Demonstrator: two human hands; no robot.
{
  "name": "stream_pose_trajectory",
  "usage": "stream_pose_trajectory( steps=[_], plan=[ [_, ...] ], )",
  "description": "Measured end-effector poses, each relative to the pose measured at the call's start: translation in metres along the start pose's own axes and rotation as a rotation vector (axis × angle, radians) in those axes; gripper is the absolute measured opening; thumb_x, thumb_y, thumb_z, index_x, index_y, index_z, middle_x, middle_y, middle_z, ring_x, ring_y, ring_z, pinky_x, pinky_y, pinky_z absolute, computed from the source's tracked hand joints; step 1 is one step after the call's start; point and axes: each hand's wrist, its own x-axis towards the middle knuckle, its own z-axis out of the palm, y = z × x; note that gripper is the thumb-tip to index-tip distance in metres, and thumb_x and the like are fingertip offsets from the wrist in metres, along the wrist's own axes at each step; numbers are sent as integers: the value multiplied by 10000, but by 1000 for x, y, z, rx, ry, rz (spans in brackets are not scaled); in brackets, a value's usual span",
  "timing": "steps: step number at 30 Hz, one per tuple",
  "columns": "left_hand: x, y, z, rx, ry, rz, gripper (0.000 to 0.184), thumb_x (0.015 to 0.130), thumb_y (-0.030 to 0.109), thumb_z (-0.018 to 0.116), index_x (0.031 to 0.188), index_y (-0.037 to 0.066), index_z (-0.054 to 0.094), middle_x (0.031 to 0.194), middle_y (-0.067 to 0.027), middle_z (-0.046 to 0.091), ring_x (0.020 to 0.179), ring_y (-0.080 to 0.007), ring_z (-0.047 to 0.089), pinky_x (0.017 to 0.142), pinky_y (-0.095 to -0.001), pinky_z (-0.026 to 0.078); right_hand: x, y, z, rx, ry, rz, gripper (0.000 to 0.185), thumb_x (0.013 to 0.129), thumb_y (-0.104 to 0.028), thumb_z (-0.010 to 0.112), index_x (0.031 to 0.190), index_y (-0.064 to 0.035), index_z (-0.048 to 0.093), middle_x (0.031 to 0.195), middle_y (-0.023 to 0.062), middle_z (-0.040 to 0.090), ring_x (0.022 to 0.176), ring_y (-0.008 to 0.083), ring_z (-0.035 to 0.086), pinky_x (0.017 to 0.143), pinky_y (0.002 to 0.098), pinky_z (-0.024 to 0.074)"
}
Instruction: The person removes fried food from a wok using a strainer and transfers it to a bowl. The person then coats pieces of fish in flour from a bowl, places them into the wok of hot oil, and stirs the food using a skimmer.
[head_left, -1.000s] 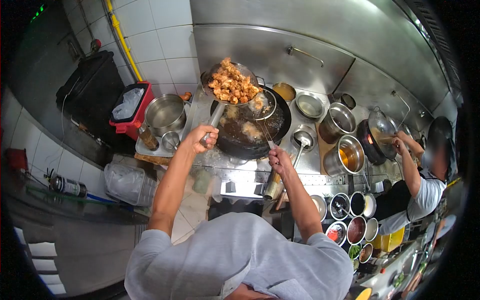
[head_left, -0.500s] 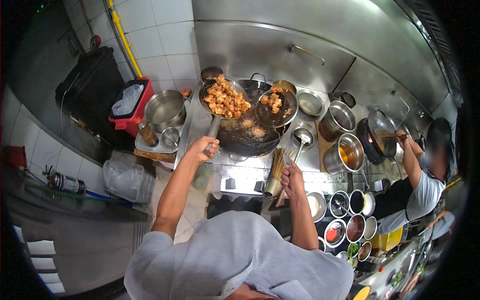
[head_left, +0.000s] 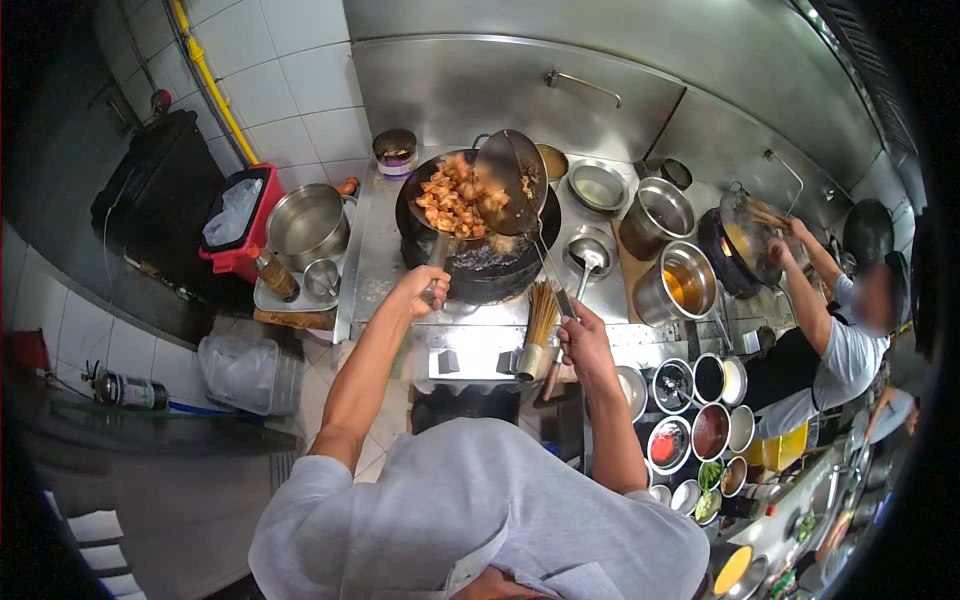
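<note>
Holding a round scoop (head_left: 441,262) by its handle in the left hand (head_left: 425,291), with the grip closed around it. Holding it over the big black pan (head_left: 490,288), heaped with chunks of brown food (head_left: 440,203). Gripping the handle of a dark strainer (head_left: 526,178) in the right hand (head_left: 586,345), with the grip closed too. Tipping the strainer up on its side, also over the pan, with small brown bits on its inside and blurry chunks by its edge, next to the heap. Cannot tell if scoop and strainer touch. Can see dark, shiny liquid in the pan, under both.

Just beside the right hand, can see a straw brush (head_left: 541,315) on the bench (head_left: 380,262). Behind the brush, can see a ladle (head_left: 593,258) in a round metal bowl (head_left: 613,243). To the right, can see a metal pot (head_left: 656,303) with orange liquid inside. To the left, can see a big metal pot (head_left: 307,247) near a small jar (head_left: 277,276). Far to the right, can see another person (head_left: 855,350) with hands by another black pan (head_left: 712,250).
</note>
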Motion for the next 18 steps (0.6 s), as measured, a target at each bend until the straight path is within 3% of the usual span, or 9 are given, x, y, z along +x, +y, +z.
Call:
stream_pose_trajectory(
  steps=[3,6,8,11,15,18],
  plan=[
    [6,1,5,-21,-12,-25,179,885,123,566,747,156,456,613,56,478,474,-46,442,418,-225,349,4,-7,2,-76,17,-12,580,977,-84,483,1525,-60,296,657,-33,455,459,56,350,388,236,307],
    [10,-1,9,-24,-19,-52,187,888,128,560,736,157,455,606,61,470,473,-44,440,425,-229,350,12,-4,0,-224,-10,-70,571,967,-81,499,1507,-6,328,726,-13,544,526,68,422,462,245,373],
    [13,-1,7,-14,-15,-54,191,888,129,557,730,158,455,603,63,466,473,-43,438,432,-232,350,27,13,-4,-347,28,-239,510,959,-76,511,1440,62,414,838,15,616,636,75,484,568,237,415],
    [21,-3,-1,-134,-116,-103,198,890,137,558,725,158,451,603,63,464,477,-41,438,448,-236,347,24,10,4,-436,38,-342,468,957,-64,516,1393,95,458,914,31,626,719,82,494,646,229,419],
    [18,-4,-4,-137,-153,-96,179,885,122,558,747,147,448,616,56,471,481,-45,443,453,-233,340,47,35,-14,-596,75,-551,466,955,-46,516,1395,95,454,861,8,585,686,72,458,617,228,405],
    [17,-4,-8,-173,-168,-87,165,878,103,562,764,139,448,623,53,475,476,-50,444,434,-225,337,44,31,-18,-554,113,-502,462,955,-31,513,1398,86,457,818,-11,548,666,62,428,595,225,388]
  ],
)
